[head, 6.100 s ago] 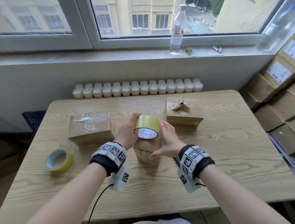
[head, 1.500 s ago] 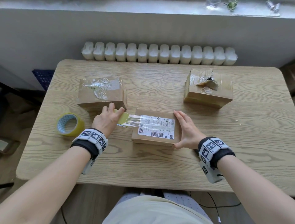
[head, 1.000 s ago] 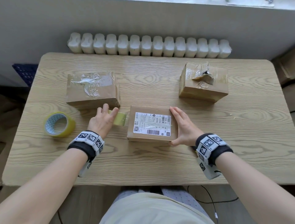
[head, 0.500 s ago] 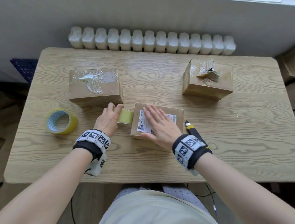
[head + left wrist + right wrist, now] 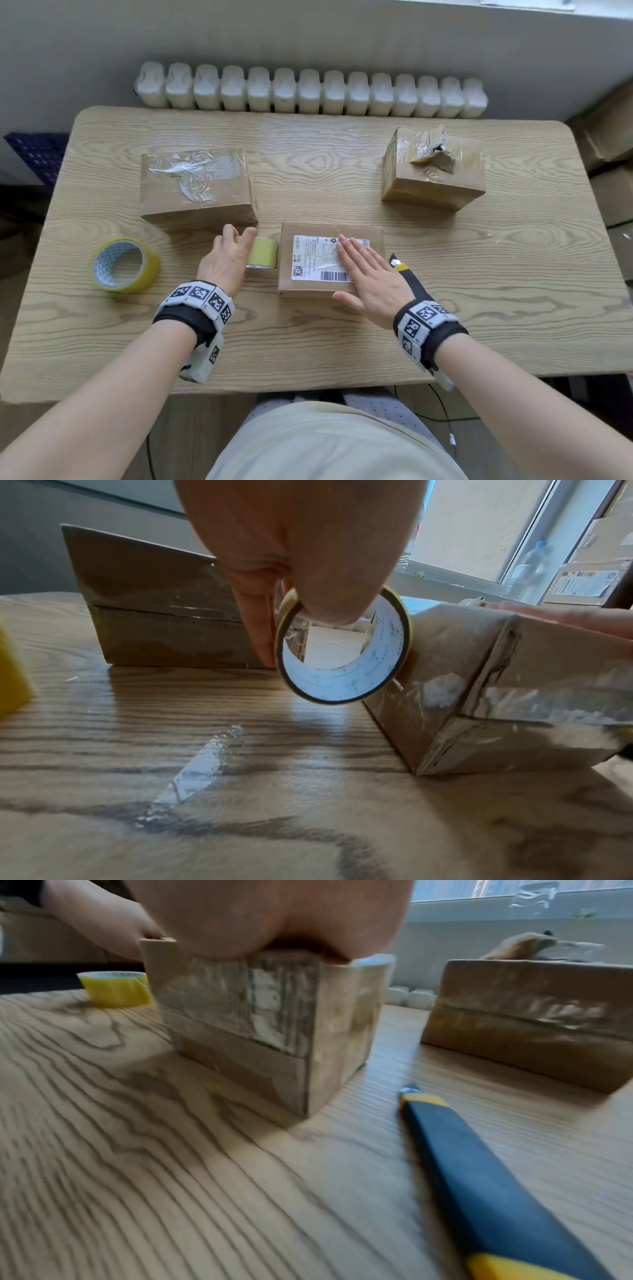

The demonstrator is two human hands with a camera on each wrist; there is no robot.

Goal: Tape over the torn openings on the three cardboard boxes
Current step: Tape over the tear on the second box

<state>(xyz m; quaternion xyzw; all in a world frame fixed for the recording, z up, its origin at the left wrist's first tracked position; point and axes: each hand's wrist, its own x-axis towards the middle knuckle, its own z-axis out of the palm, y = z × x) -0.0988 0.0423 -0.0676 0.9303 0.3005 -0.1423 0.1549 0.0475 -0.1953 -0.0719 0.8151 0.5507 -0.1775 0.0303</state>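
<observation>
Three cardboard boxes stand on the wooden table (image 5: 479, 308). The middle box (image 5: 308, 284) carries a white shipping label (image 5: 318, 257); my right hand (image 5: 366, 270) lies flat on its top, fingers straight. My left hand (image 5: 229, 255) grips a nearly used-up yellow tape roll (image 5: 262, 253) (image 5: 342, 653) held upright against that box's left side (image 5: 445, 683). The left box (image 5: 197, 188) has crinkled clear tape over its top. The far right box (image 5: 433, 168) (image 5: 534, 1015) shows a torn, open flap on top.
A fuller yellow tape roll (image 5: 123, 265) (image 5: 114, 988) lies at the table's left. A blue and yellow utility knife (image 5: 407, 277) (image 5: 479, 1177) lies just right of the middle box. A stray strip of clear tape (image 5: 202, 767) sticks to the table. White radiator (image 5: 308, 90) behind.
The middle box was laid flat and tape drawn across its label. My right hand moved from the box's right side onto its top and now slides rightward. The knife became visible.
</observation>
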